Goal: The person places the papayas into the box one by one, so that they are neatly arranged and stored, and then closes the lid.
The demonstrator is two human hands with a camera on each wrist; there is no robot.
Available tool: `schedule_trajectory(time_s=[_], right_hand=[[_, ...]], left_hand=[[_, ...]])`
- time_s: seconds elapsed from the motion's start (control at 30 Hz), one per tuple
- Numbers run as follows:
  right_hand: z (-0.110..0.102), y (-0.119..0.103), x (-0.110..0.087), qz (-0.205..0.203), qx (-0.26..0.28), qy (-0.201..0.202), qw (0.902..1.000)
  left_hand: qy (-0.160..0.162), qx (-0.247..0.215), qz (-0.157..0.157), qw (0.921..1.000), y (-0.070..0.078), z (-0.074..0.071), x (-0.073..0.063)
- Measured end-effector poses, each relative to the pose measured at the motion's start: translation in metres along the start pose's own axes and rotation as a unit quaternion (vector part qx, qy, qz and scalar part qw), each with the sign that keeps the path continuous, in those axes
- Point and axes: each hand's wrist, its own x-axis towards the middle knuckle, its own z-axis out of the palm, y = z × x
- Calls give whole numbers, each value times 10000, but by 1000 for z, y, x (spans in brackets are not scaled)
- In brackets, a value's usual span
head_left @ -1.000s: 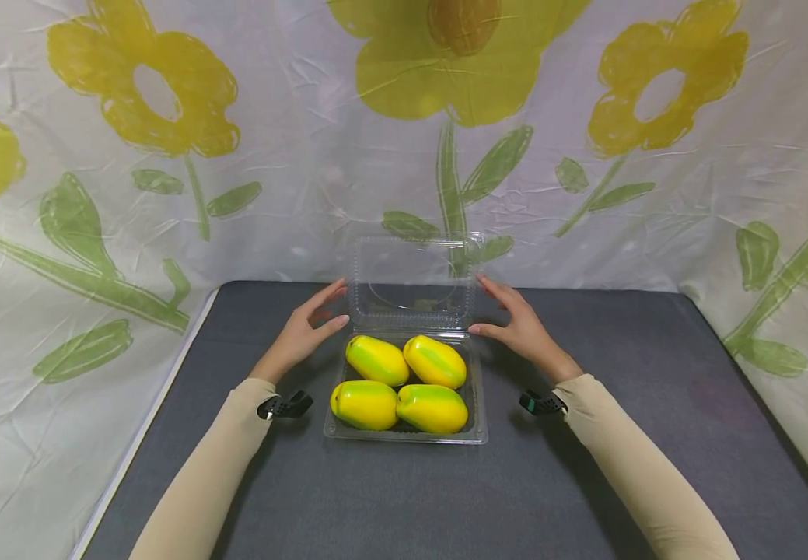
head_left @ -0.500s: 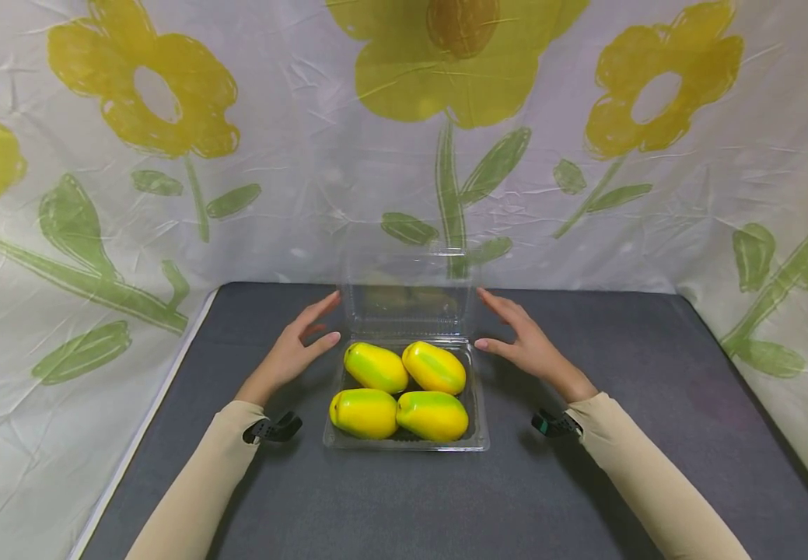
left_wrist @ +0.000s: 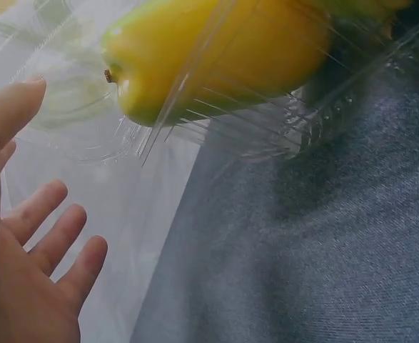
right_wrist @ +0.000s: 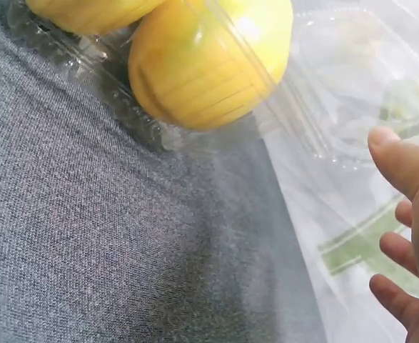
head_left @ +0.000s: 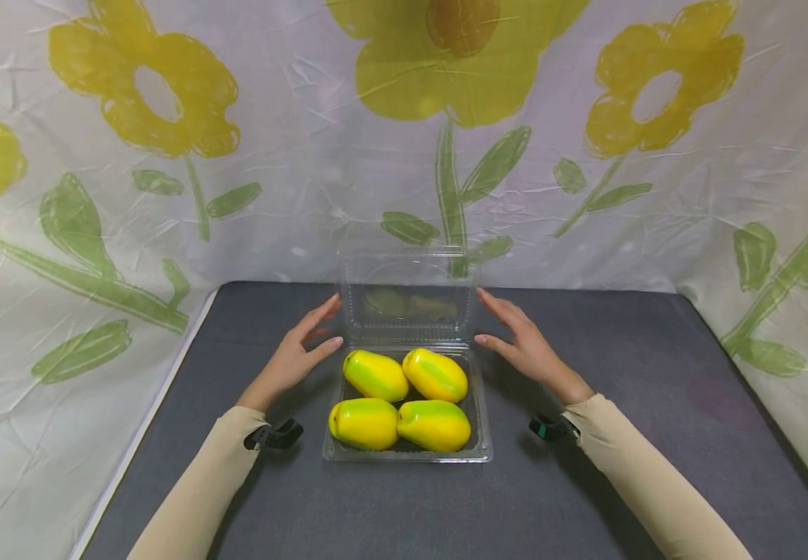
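Note:
A clear plastic clamshell box (head_left: 407,457) stands on the table, its lid (head_left: 407,311) raised at the back. Inside its base sit several glossy yellow-green fruits shaped like papayas, among them a front left one (head_left: 364,425) and a back right one (head_left: 435,375). My left hand (head_left: 296,354) is left of the lid, fingers spread and loosely bent, holding nothing. On the other side, my right hand (head_left: 529,346) mirrors it, thumb apart from the fingers. Both wrist views show the box wall and a fruit (left_wrist: 223,57) close beyond the thumb.
Dark grey cloth covers the table (head_left: 404,513). Behind it hangs a pale curtain (head_left: 292,155) printed with yellow flowers, close to the raised lid. A black band (head_left: 274,434) sits on the left wrist, another band (head_left: 553,426) on the right.
The box has slid slightly toward me with the fruits in it. Both hands have drawn back a little and moved outward from the lid, mostly during the first half second.

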Motion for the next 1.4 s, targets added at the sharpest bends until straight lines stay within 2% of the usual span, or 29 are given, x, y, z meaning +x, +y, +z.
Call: schedule_trajectory(time_s=[0.17, 0.37, 0.53, 0.67, 0.83, 0.97, 1.07, 1.27, 1.4], right_hand=[[3, 2, 7, -110, -162, 248, 9995], [6, 5, 20, 80, -314, 504, 9982], [11, 12, 30, 190, -426, 757, 9960], [13, 15, 31, 198, -369, 916, 9949], [13, 14, 30, 88, -328, 1107, 9933], [13, 12, 29, 148, -306, 1153, 9927], [13, 10, 29, 282, -178, 1071, 9937], [13, 6, 29, 508, 305, 955, 9937], [13, 5, 28, 566, 593, 810, 9933]], left_hand=[[-98, 139, -99, 9998, 0, 0, 6], [-133, 333, -273, 9990, 1, -1, 20], [-157, 257, -365, 9989, 3, 0, 30], [-161, 106, -432, 9989, 5, 2, 31], [-57, 114, -427, 9990, 24, 1, 24], [-150, -18, -441, 9989, 40, -1, 20], [-239, -172, -464, 9985, 36, 0, 20], [-216, -419, -357, 9982, 6, 4, 26], [-208, -508, -199, 9983, -2, 3, 26]])
